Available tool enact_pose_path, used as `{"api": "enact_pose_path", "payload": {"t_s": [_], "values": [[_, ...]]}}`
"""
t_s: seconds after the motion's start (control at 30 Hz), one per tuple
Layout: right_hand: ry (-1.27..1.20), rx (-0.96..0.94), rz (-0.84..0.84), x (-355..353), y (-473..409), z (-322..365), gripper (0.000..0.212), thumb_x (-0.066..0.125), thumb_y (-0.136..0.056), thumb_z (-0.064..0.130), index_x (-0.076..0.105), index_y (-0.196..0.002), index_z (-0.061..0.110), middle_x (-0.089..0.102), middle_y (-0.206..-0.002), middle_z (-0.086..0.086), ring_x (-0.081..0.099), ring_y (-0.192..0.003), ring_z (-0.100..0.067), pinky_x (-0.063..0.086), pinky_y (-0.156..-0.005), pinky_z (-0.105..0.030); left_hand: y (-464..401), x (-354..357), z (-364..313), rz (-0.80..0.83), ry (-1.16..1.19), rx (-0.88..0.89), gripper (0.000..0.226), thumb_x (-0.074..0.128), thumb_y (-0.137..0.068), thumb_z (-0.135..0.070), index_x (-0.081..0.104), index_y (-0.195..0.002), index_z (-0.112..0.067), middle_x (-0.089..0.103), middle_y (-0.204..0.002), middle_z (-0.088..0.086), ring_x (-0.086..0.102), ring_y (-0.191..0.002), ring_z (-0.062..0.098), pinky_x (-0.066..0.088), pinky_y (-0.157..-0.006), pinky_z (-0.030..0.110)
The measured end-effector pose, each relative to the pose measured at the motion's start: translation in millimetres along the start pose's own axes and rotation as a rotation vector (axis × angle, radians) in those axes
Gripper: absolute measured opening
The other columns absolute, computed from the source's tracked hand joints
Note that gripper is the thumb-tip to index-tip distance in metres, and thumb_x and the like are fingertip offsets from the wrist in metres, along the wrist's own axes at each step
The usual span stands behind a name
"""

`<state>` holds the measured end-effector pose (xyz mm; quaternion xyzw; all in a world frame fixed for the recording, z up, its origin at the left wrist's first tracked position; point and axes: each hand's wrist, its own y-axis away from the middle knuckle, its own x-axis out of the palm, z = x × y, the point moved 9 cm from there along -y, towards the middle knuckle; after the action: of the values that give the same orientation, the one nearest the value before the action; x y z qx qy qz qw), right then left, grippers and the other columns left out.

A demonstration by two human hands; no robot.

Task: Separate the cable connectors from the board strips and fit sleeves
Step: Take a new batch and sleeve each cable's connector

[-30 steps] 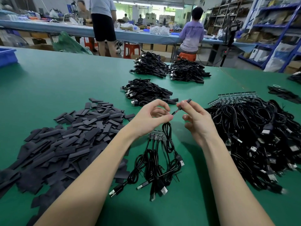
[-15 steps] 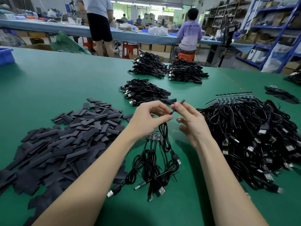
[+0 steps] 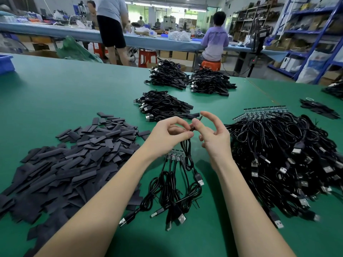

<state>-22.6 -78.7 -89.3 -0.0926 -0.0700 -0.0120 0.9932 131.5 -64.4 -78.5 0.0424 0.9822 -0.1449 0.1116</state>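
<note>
Both hands pinch sleeve (image 3: 195, 123): left hand (image 3: 168, 135), right hand (image 3: 213, 135); long axis tilted, tip up-right.

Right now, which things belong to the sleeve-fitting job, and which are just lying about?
In the job:
- left hand and right hand, both pinching the cable end
- sleeve pile
- board strip
- unprocessed cables

Lying about:
- blue bin
- rubber band

The end of the cable (image 3: 186, 151) was mostly hidden between the fingertips of the left hand (image 3: 167, 135) and the right hand (image 3: 213, 136). The sleeve pile (image 3: 65, 164) was cut off at the left edge. The far shelves (image 3: 306, 25) were blurred.
</note>
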Motion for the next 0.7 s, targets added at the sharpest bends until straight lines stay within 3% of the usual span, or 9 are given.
{"api": "enact_pose_path", "payload": {"t_s": [0.1, 0.23, 0.33, 0.4, 0.5, 0.6, 0.7], "values": [[-0.005, -0.093, -0.042, -1, 0, 7, 0.023, 0.078, -0.091, 0.025, 0.072, -0.112, 0.024, 0.071, -0.065, 0.008, 0.043, -0.046, 0.0, 0.038, -0.049, -0.012, 1, 3, 3, -0.039, 0.116, -0.049, 0.011, 0.078, -0.087, -0.02, 0.069, -0.091, -0.021, 0.076, -0.078, -0.005, 0.067, -0.075, -0.002, 0.044, -0.069, 0.006], [-0.045, -0.081, -0.097, -2, 0, 3, 0.023, 0.079, -0.089, 0.024, 0.074, -0.112, 0.02, 0.068, -0.061, 0.01, 0.048, -0.047, 0.002, 0.038, -0.049, -0.009, 3, 4, 6, -0.126, 0.182, -0.108, 0.012, 0.08, -0.086, -0.019, 0.069, -0.09, -0.019, 0.074, -0.077, -0.002, 0.065, -0.072, -0.001, 0.044, -0.069, 0.017], [-0.089, -0.018, -0.124, -1, 4, -5, 0.018, 0.083, -0.086, 0.029, 0.077, -0.103, 0.029, 0.066, -0.068, 0.0, 0.04, -0.051, -0.004, 0.039, -0.049, -0.012, 4, 0, 7, -0.178, 0.195, -0.12, 0.014, 0.081, -0.084, -0.019, 0.068, -0.089, -0.017, 0.076, -0.082, 0.007, 0.066, -0.073, 0.0, 0.044, -0.072, 0.022], [-0.102, 0.008, -0.129, -1, 4, -7, 0.017, 0.083, -0.085, 0.031, 0.077, -0.101, 0.03, 0.068, -0.074, -0.005, 0.036, -0.053, -0.009, 0.036, -0.047, -0.014, 4, -1, 7, -0.185, 0.183, -0.113, 0.015, 0.082, -0.084, -0.018, 0.068, -0.089, -0.017, 0.074, -0.078, 0.003, 0.065, -0.071, -0.001, 0.046, -0.069, 0.016], [-0.077, -0.022, -0.129, 0, 4, -2, 0.02, 0.082, -0.087, 0.025, 0.076, -0.106, 0.027, 0.077, -0.074, -0.002, 0.046, -0.05, -0.005, 0.04, -0.048, -0.013, 3, 4, 6, -0.135, 0.148, -0.093, 0.018, 0.079, -0.086, -0.017, 0.066, -0.098, -0.015, 0.072, -0.089, -0.005, 0.065, -0.071, -0.003, 0.047, -0.067, 0.011], [-0.081, -0.082, -0.178, -6, 2, 7, 0.02, 0.081, -0.088, 0.019, 0.075, -0.106, 0.024, 0.074, -0.069, -0.005, 0.06, -0.062, -0.007, 0.048, -0.059, -0.012, 3, 12, 12, 0.01, -0.019, -0.162, 0.039, 0.084, -0.08, -0.034, 0.058, -0.109, -0.028, 0.065, -0.112, -0.01, 0.071, -0.088, -0.001, 0.049, -0.073, 0.016], [-0.127, -0.125, -0.275, -21, -1, 15, 0.017, 0.08, -0.089, 0.023, 0.073, -0.104, 0.027, 0.064, -0.063, 0.0, 0.044, -0.049, -0.002, 0.044, -0.065, -0.018, 7, 19, 20, 0.091, -0.15, -0.222, 0.041, 0.087, -0.076, -0.035, 0.057, -0.105, -0.032, 0.066, -0.108, -0.01, 0.071, -0.083, -0.002, 0.051, -0.072, 0.019]]}}
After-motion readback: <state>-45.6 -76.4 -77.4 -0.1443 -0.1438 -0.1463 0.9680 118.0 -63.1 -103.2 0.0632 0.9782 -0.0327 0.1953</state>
